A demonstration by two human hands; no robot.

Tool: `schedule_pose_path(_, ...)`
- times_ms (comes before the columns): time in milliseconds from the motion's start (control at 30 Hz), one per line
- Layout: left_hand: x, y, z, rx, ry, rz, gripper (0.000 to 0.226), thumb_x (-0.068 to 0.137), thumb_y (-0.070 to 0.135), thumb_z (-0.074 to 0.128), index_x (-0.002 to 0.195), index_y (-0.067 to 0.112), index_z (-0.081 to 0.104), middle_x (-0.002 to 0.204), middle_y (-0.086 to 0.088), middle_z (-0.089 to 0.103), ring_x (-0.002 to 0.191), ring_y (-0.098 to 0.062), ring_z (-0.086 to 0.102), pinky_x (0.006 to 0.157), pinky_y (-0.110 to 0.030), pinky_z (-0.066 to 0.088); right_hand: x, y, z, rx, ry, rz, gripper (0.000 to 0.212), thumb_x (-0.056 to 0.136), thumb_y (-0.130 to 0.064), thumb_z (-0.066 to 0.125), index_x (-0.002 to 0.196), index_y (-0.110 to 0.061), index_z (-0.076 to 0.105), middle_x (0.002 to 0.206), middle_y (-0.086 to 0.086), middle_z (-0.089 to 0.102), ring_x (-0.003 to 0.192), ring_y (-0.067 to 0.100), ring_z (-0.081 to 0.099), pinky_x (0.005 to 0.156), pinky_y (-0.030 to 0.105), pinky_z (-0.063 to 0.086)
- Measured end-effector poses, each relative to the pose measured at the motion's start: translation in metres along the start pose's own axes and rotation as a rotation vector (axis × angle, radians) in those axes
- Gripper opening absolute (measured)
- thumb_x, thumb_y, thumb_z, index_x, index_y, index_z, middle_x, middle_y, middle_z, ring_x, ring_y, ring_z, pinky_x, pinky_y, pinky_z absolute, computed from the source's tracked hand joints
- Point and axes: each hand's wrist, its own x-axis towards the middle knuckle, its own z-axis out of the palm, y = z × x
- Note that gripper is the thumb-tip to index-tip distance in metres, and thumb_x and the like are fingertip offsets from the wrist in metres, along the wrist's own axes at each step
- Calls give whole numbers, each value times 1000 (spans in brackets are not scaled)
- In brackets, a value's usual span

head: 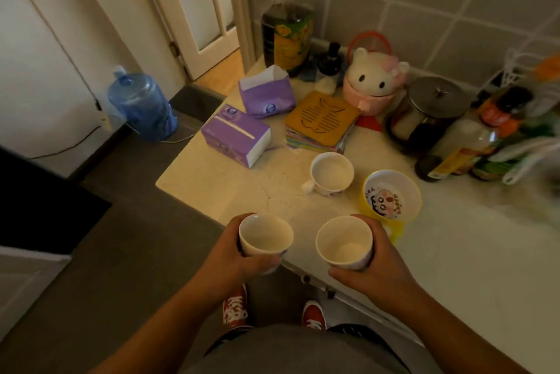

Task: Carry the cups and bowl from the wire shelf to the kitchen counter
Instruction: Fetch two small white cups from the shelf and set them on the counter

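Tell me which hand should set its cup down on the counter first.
Right, probably. The right hand holds its cup above the counter, beside the yellow bowl. The left hand holds its cup at the counter's edge.

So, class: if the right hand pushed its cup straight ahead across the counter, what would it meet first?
Probably the yellow cartoon bowl, just beyond the right hand and its cup; depth is hard to judge, so it might slip past on the left.

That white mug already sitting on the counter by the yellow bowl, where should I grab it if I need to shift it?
Take the white mug by its handle, which sticks out toward the lower left, on the counter's open side. Come in from the left: the yellow bowl sits close on its right. The mug stands upright and looks empty. Both the left hand and right hand already hold cups.
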Motion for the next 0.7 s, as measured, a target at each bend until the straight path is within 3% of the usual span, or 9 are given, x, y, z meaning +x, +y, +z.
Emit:
schedule_pose_path(100, 23, 7, -21, 82, -77, 47, 81, 52, 43, 87, 123, 39, 47, 114, 17, 61, 105, 2, 61, 74, -20, 57, -2, -10, 17, -14, 111, 22, 85, 52, -50, 85, 123, -47, 39, 120, -33, 51, 113, -6, 53, 82, 12, 47)
schedule_pose_path(233, 54, 9, -47, 176, -181, 117, 74, 62, 22, 90, 119, 39, 46, 119, 11, 56, 103, 7, 57, 73, -14, 54, -7, -26, 44, -18, 276, 94, 85, 51, -50, 86, 118, -57, 35, 118, -42, 48, 111, -14, 50, 79, -1, 44)
schedule_pose_path(300, 68, 9, -56, 211, -219, 147, 75, 61, 19, 90, 117, 39, 44, 118, 12, 55, 102, 8, 57, 72, -10, 52, -10, -31, 54, -19, 351, 139, 84, 50, -52, 86, 117, -59, 36, 116, -43, 49, 110, -17, 50, 76, 0, 45)
schedule_pose_path(400, 86, 9, -62, 281, -237, 200, 77, 58, 25, 91, 114, 43, 43, 115, 17, 54, 104, 12, 53, 72, -6, 50, -17, -37, 65, -37, 462, 215, 81, 50, -54, 86, 114, -61, 37, 111, -41, 52, 105, -19, 51, 70, 7, 46)
schedule_pose_path(500, 98, 8, -60, 345, -247, 244, 76, 56, 38, 90, 112, 48, 40, 113, 28, 49, 103, 10, 53, 71, -8, 50, -24, -42, 72, -37, 539, 272, 79, 47, -61, 81, 113, -58, 39, 110, -33, 52, 100, -24, 50, 57, 2, 48)
schedule_pose_path(600, 104, 4, -50, 408, -271, 242, 81, 57, 46, 88, 119, 49, 36, 112, 35, 44, 102, 3, 53, 84, -19, 45, -29, -43, 74, -40, 560, 309, 83, 51, -48, 88, 119, -47, 40, 111, -28, 52, 99, -26, 49, 60, -3, 44)
schedule_pose_path(700, 103, 1, -35, 460, -289, 283, 80, 56, 49, 87, 113, 58, 33, 110, 39, 42, 101, 11, 50, 83, -15, 38, -37, -41, 72, -33, 571, 354, 84, 53, -38, 90, 121, -44, 40, 111, -27, 53, 99, -25, 49, 59, -2, 45)
